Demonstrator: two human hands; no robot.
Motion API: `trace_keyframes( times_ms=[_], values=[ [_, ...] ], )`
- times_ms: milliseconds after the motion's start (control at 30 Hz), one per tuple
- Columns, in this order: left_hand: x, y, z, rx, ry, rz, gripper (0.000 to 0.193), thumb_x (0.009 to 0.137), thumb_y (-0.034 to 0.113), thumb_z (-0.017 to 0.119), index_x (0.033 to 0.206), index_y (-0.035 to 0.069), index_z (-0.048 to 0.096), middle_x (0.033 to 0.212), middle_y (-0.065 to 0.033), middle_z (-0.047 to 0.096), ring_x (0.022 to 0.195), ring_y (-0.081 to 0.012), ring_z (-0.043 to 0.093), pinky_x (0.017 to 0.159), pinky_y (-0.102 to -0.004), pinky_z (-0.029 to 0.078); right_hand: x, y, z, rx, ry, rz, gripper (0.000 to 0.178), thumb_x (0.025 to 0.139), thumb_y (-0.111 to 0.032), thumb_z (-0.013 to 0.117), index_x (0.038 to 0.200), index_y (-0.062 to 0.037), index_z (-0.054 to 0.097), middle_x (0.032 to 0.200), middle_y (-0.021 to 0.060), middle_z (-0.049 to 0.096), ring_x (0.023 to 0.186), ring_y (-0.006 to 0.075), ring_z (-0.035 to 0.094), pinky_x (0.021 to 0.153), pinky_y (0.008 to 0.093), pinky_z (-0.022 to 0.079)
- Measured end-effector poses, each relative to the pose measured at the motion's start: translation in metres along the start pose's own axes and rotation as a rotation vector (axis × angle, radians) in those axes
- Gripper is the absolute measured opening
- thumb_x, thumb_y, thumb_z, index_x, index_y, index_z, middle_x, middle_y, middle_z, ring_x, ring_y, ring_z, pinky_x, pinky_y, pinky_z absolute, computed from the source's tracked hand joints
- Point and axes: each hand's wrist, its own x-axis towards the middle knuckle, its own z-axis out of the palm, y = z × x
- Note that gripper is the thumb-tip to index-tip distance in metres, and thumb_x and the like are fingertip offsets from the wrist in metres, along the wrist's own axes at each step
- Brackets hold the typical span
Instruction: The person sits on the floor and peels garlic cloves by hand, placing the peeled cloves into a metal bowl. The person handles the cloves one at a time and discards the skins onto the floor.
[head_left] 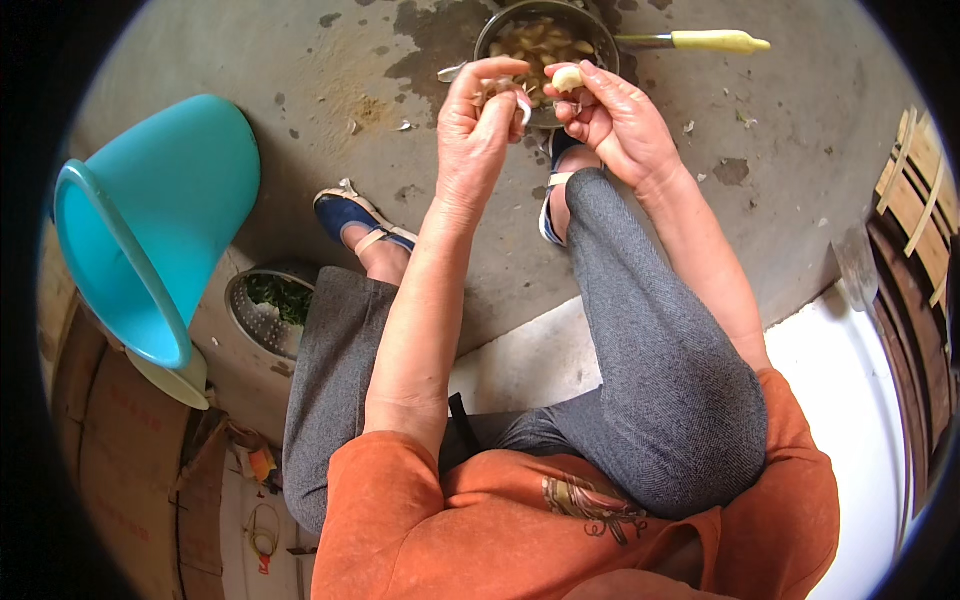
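Note:
My right hand [625,130] pinches a peeled, pale garlic clove [567,79] between thumb and fingertips. Facing it, my left hand [475,135] has its thumb and fingers closed on a thin strip of pinkish-white garlic skin [524,105]. Both hands are raised over the near side of a round metal pot [482,45], partly covering it. Inside the pot, several garlic cloves [540,42] sit in brownish water. A yellow handle [720,41] with a metal shank sticks out to the right at the pot's rim; the tool's other end cannot be made out.
On the left a turquoise bucket [190,170] lies tilted, its mouth toward me. Beside my left knee stands a metal colander [262,335] with green leaves. Wet patches and bits of skin dot the concrete floor [400,140]. Wooden slats [920,190] stand at far right.

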Motion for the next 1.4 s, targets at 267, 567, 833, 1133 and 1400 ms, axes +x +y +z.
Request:
trace_keyframes(
  times_ms=[267,567,833,1133,1400],
  values=[
    [0.006,-0.019,0.007,0.502,0.059,0.37,0.018,0.079,0.002,0.07,0.097,0.006,0.067,0.082,-0.0016,0.062,0.076,-0.0095,0.058,0.064,-0.0217,0.048,-0.007,0.007,0.011,-0.123,0.105,-0.024,0.022,0.093,-0.021,0.057,0.102,-0.002,0.063,0.09,0.0051,0.067,0.074,0.0098,0.063,0.061,0.0205,0.052],
    [0.009,-0.016,0.0,-0.157,0.157,0.076,0.009,0.092,0.011,0.059,0.096,0.003,0.057,0.077,-0.0022,0.061,0.064,-0.0067,0.054,0.055,-0.0193,0.044,-0.006,0.003,0.002,0.167,0.05,0.212,0.023,0.093,-0.018,0.055,0.106,0.001,0.062,0.09,0.0104,0.067,0.075,0.0154,0.065,0.063,0.0245,0.052],
    [-0.001,-0.011,-0.011,-0.002,0.026,-0.006,0.014,0.091,0.009,0.059,0.104,0.005,0.062,0.082,-0.0023,0.064,0.063,-0.0048,0.053,0.056,-0.0184,0.043,-0.003,0.008,-0.005,0.18,-0.052,0.104,0.022,0.092,-0.012,0.056,0.111,-0.0003,0.06,0.096,0.0096,0.066,0.081,0.0138,0.063,0.069,0.0262,0.053],
    [-0.005,-0.011,-0.011,0.12,0.007,0.007,0.013,0.085,0.008,0.067,0.098,0.005,0.065,0.084,0.0003,0.064,0.068,-0.0051,0.055,0.06,-0.0187,0.045,-0.004,0.009,-0.003,0.014,-0.081,0.044,0.022,0.091,-0.01,0.058,0.111,-0.0009,0.06,0.102,0.0079,0.066,0.087,0.0126,0.063,0.075,0.0257,0.054],
    [-0.001,-0.005,-0.013,0.753,0.032,0.408,0.012,0.077,0.004,0.07,0.086,0.005,0.062,0.075,-0.0039,0.06,0.065,-0.0128,0.055,0.058,-0.0249,0.044,-0.004,0.007,-0.004,-0.112,-0.052,0.029,0.021,0.091,-0.011,0.059,0.108,-0.0006,0.061,0.102,0.0079,0.065,0.085,0.013,0.063,0.077,0.0264,0.055]
  ],
)
